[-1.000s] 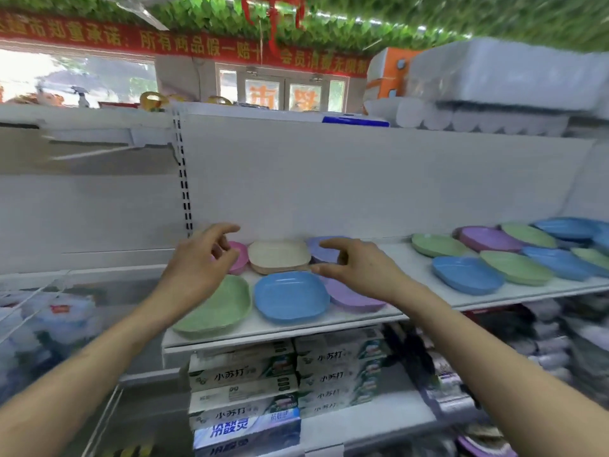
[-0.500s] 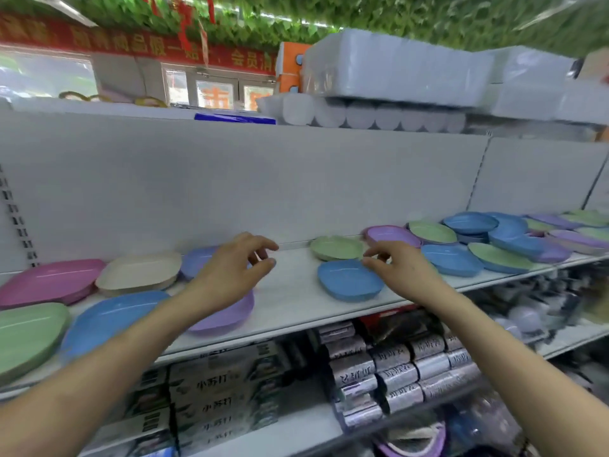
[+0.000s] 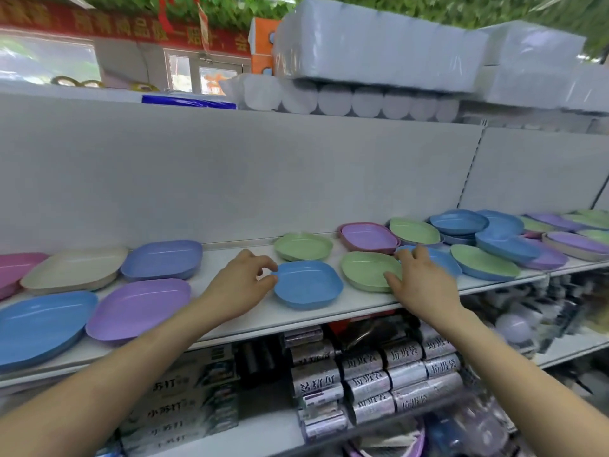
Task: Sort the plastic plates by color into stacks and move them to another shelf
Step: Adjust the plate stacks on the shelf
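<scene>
Plastic plates in blue, green, purple, pink and beige lie spread along the white shelf [image 3: 362, 300]. My left hand [image 3: 242, 283] is at the left rim of a blue plate [image 3: 308, 285], and its thumb and forefinger pinch that rim. My right hand [image 3: 420, 280] lies spread over the right edge of a green plate [image 3: 367, 268], with the thumb on the plate and the fingers reaching over a blue plate [image 3: 443, 260] behind it. Another green plate [image 3: 303, 246] and a purple plate [image 3: 369, 237] lie further back. To the left lie a purple plate [image 3: 138, 306] and a blue plate [image 3: 39, 323].
A heap of overlapping plates [image 3: 504, 235] fills the shelf's right end. Packs of paper rolls [image 3: 369, 47] sit on the top shelf. Boxed goods [image 3: 184, 404] and silver-wrapped rolls [image 3: 379, 377] fill the shelf below. The grey back panel [image 3: 263, 176] rises behind the plates.
My view has swung right along the shelf. Both hands moved right: the left hand left the purple plate for the blue plate's rim, and the right hand moved onto the green plate.
</scene>
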Demonstrator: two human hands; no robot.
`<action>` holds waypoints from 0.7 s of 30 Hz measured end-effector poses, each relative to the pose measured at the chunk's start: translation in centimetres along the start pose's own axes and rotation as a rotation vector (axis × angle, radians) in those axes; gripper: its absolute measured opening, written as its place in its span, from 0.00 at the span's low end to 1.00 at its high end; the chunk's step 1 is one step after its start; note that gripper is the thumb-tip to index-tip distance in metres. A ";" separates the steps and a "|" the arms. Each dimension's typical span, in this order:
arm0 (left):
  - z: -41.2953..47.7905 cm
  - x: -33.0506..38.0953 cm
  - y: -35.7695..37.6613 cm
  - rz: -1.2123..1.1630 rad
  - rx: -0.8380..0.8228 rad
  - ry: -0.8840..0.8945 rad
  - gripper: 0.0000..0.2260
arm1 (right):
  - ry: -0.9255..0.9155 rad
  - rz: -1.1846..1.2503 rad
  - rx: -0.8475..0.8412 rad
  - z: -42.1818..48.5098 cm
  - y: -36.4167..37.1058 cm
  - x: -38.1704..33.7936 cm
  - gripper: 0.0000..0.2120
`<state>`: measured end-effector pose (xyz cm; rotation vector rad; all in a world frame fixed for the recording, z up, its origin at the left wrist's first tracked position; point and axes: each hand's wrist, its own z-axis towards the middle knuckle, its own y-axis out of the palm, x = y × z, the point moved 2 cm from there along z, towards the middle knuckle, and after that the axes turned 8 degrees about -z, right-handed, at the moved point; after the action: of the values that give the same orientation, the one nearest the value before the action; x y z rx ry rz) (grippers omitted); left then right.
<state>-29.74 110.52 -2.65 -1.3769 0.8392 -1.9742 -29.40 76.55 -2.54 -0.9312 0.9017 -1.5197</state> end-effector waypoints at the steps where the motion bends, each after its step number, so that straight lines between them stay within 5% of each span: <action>1: 0.1 0.0 0.3 0.015 -0.010 -0.038 0.09 | -0.003 0.007 -0.005 0.1 0.2 -0.1 0.21; 10: 1.3 1.1 1.2 -0.008 -0.069 -0.173 0.13 | 0.004 0.229 -0.081 1.7 0.6 -0.7 0.10; 21: 1.4 0.4 0.6 -0.076 0.030 -0.191 0.16 | 0.006 0.379 -0.134 2.8 0.4 -0.3 0.12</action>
<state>-28.41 109.63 -2.51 -1.5712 0.6762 -1.8673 -26.68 76.60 -1.80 -0.7965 1.1245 -1.1497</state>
